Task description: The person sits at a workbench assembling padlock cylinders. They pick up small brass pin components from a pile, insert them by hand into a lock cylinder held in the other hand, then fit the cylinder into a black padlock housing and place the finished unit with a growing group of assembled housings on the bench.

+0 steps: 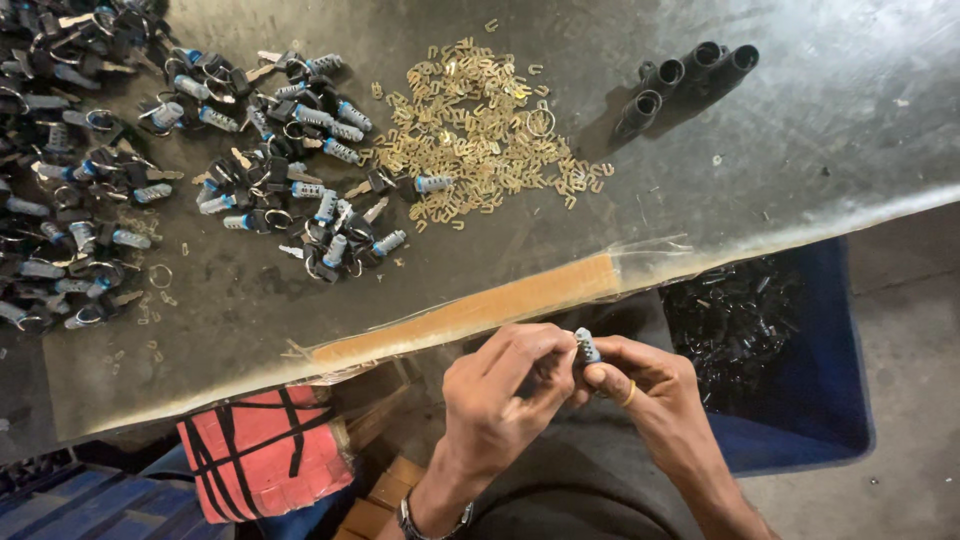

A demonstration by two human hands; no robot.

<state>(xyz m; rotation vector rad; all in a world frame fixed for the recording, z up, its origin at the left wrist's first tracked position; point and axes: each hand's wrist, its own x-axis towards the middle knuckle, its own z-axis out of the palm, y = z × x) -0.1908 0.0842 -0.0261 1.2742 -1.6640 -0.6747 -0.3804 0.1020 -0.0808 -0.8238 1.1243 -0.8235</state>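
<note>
Presently, at far left, a large spread of lock cylinders with keys (pixel 70 170) covers the worn metal bench (pixel 800 150); a second cluster of the same grey-and-black parts (pixel 300 170) lies just to its right. Next comes a heap of small brass clips (pixel 480 120), loosely scattered, with one steel ring among them. Further right, four black tubular sleeves (pixel 690 80) lie side by side, well apart from the brass heap. A strip of tan tape (pixel 470 310) runs along the bench's near edge.

Below the edge, a red block bound with black straps (pixel 260 450) sits at lower left. The left hand (pixel 500 395), a watch at its wrist, is closed in a pinch on a small lock cylinder (pixel 586 347). The right hand (pixel 645 385), with a yellow ring on one finger, grips the same cylinder from the other side, both held over the lap, below the bench. At right, a blue bin (pixel 830 380) holds dark parts.
</note>
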